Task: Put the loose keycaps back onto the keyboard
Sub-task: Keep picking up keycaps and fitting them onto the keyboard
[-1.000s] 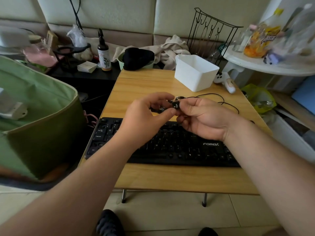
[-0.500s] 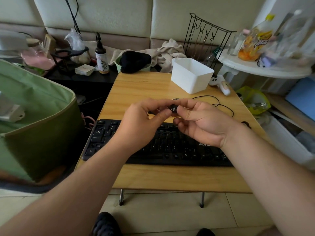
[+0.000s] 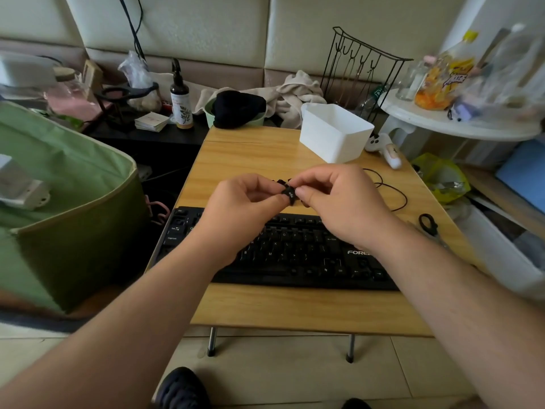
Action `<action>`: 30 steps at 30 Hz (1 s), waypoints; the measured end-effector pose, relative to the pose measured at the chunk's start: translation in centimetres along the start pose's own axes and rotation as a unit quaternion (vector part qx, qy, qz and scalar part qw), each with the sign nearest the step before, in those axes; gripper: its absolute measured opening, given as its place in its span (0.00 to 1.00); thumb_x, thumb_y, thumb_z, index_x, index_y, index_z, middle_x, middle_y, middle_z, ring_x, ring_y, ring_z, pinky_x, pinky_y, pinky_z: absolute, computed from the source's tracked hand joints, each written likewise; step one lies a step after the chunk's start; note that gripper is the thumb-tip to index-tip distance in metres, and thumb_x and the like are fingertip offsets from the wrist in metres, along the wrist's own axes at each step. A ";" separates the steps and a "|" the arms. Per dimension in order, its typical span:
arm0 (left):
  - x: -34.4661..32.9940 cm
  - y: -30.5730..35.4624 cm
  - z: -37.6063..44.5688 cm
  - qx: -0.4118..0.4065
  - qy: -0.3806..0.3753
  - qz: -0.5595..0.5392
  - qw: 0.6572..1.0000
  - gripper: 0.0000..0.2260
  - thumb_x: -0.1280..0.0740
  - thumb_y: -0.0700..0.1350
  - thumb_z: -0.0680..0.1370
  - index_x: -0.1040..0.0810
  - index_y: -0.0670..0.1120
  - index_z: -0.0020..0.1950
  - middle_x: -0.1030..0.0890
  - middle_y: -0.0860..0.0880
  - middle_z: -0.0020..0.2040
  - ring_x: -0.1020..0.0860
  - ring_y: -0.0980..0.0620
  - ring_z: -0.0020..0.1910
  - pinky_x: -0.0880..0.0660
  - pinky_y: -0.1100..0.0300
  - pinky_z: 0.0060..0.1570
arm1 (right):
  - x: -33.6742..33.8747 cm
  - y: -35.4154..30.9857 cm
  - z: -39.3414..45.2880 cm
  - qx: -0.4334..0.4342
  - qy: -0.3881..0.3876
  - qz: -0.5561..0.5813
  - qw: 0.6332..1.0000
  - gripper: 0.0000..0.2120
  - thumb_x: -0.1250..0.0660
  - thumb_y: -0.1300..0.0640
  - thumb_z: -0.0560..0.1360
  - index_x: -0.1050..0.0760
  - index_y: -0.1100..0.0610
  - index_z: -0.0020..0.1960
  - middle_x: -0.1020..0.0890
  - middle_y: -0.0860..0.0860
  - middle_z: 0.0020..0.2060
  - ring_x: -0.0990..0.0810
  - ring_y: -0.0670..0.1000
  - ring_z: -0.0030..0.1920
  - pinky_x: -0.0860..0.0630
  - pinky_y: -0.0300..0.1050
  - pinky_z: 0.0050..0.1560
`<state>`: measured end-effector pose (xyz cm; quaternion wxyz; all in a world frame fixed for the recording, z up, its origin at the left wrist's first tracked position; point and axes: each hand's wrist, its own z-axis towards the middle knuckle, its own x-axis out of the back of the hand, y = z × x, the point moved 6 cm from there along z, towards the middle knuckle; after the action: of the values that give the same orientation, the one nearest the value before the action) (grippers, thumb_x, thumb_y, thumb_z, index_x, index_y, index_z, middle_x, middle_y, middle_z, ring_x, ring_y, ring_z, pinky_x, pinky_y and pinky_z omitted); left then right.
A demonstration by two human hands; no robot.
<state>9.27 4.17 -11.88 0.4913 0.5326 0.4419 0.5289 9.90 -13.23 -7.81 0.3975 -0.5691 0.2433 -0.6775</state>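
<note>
Looking down: you see your two hands meet above the keys.
Table: the wooden table holds the keyboard, a white tub at the back, and a thin black cable to your right.
Keyboard: the black keyboard lies flat near the front edge, right under your hands. Your hands hide part of it, so you cannot tell which spots are bare.
Left hand: your left hand is curled, and its thumb and finger pinch the keycap from the left.
Right hand: your right hand is curled too, and pinches the same keycap from the right.
Keycap: the small black keycap sits between your fingertips, up in the air, just above the top row of keys. A few more black bits peek out behind your fingers; they are likely other loose keycaps.
How it feels: it is probably very light, hard and smooth, so it can slip and bounce away.
Where to hold: grip it by two side walls, printed face up, then press straight down so the little stem does not bend.
</note>
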 end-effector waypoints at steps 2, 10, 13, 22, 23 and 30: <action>0.4 -0.5 0.2 0.024 0.008 -0.030 0.999 0.04 0.24 0.43 0.76 0.16 0.46 0.49 0.14 0.50 0.39 0.17 0.53 0.39 0.22 0.61 0.42 | -0.5 -0.9 -0.1 0.027 -0.017 -0.043 0.999 0.10 0.25 0.58 0.77 0.14 0.45 0.53 0.16 0.39 0.40 0.20 0.37 0.41 0.28 0.27 0.43; 0.5 -1.1 0.2 0.078 -0.041 -0.159 0.983 0.06 0.31 0.43 0.82 0.18 0.43 0.48 0.17 0.46 0.42 0.21 0.54 0.39 0.29 0.59 0.43 | -1.0 -2.1 -0.6 0.123 0.015 -0.091 0.988 0.14 0.20 0.56 0.72 0.14 0.48 0.57 0.16 0.43 0.45 0.19 0.45 0.43 0.24 0.32 0.45; 0.7 -1.2 0.3 0.067 -0.040 -0.132 0.988 0.08 0.31 0.43 0.82 0.16 0.45 0.45 0.16 0.46 0.42 0.22 0.53 0.42 0.28 0.58 0.45 | -0.8 -2.2 -0.8 0.124 0.022 -0.097 0.987 0.13 0.20 0.57 0.72 0.13 0.48 0.55 0.15 0.43 0.43 0.18 0.44 0.43 0.23 0.32 0.44; -3.2 0.4 0.3 0.022 -0.065 -0.055 0.996 0.05 0.28 0.46 0.80 0.15 0.47 0.46 0.15 0.54 0.38 0.20 0.59 0.39 0.27 0.63 0.44 | 2.8 -1.6 -2.0 0.122 0.031 -0.192 0.973 0.09 0.23 0.54 0.72 0.14 0.45 0.52 0.17 0.42 0.36 0.19 0.42 0.38 0.21 0.39 0.44; -4.3 0.7 0.4 0.018 -0.074 -0.050 0.996 0.06 0.28 0.47 0.80 0.14 0.47 0.47 0.15 0.54 0.38 0.20 0.59 0.39 0.27 0.64 0.43 | 3.8 -1.4 -2.1 0.126 0.026 -0.218 0.967 0.09 0.23 0.53 0.72 0.14 0.45 0.52 0.17 0.43 0.36 0.19 0.43 0.38 0.22 0.42 0.47; -12.5 1.7 0.0 -0.003 -0.159 -0.040 0.986 0.04 0.29 0.44 0.81 0.16 0.45 0.52 0.17 0.51 0.38 0.23 0.61 0.33 0.27 0.70 0.34 | 10.9 1.9 -4.1 0.100 0.005 -0.285 0.953 0.10 0.22 0.53 0.70 0.14 0.50 0.51 0.17 0.43 0.38 0.19 0.42 0.37 0.17 0.50 0.45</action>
<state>8.59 -8.41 -11.76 0.5777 0.5905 0.3771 0.4188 6.02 -23.73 -3.95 0.2415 -0.5683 0.0035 -0.7866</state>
